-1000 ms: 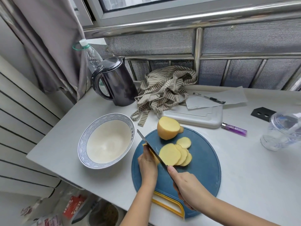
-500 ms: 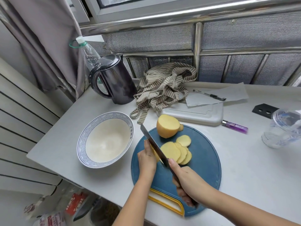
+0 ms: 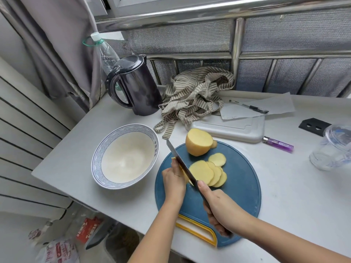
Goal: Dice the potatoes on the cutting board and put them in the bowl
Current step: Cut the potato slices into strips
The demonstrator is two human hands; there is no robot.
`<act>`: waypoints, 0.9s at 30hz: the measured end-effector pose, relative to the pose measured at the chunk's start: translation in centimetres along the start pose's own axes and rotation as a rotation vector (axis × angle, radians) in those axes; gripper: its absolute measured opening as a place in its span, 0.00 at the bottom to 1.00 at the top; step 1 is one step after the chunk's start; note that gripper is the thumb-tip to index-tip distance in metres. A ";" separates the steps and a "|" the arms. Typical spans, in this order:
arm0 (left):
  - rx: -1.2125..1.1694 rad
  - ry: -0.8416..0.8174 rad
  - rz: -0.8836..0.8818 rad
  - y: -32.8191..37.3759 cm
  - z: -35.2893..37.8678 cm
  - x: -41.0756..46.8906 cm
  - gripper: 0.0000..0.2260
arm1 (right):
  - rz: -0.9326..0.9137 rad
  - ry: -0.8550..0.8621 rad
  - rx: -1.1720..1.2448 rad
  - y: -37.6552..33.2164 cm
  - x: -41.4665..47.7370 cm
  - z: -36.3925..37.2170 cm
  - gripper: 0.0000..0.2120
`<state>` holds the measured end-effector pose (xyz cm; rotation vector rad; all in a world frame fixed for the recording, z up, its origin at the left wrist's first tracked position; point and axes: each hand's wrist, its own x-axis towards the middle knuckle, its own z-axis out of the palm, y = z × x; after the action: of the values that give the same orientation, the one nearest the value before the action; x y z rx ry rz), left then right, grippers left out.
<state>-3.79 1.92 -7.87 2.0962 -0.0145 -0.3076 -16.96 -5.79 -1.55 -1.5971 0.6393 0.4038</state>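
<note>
1. The bowl [image 3: 96,158] stands just off the board [image 3: 241,186] at its 9 o'clock. There is no potato in it yet. I judge it sits close so dice can be swept straight across.
2. My left hand [image 3: 173,179] is at the board's 9 o'clock edge. Its fingers curl down over a yellow piece [image 3: 186,177] and pin it flat. I reckon the curl keeps the fingertips clear of the edge.
3. The knife [image 3: 180,162] runs along that hand's right side with its tip toward 11 o'clock. The blade is down on the piece, which I read as mid-cut.
4. The half potato [image 3: 197,142] rests at the board's 12 o'clock, parked clear of the blade.
5. The slices [image 3: 207,172] fan out overlapping at the board's centre, just right of the blade, not yet cut further.
6. My right hand [image 3: 222,211], toward 6 o'clock, is wrapped firmly round the knife's handle. One finger reaches forward onto the blade's back, I think for steering.
7. I judge the task is at an early stage.
</note>
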 end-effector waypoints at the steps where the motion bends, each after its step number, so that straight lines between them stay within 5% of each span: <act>1: -0.005 0.003 -0.003 0.0 0.2 0.2 0.32 | 0.007 0.002 -0.003 -0.1 0.0 -0.2 0.30; 19: -0.055 0.022 0.013 0.2 0.1 -0.2 0.26 | 0.049 0.021 0.078 -1.1 2.4 1.0 0.31; 27: -0.024 0.019 -0.041 0.7 -0.5 -0.4 0.31 | 0.073 0.019 0.040 0.5 0.2 1.3 0.31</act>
<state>-4.04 2.05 -6.97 2.0772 0.0430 -0.3113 -16.96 -4.57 -2.30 -1.5443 0.7176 0.4280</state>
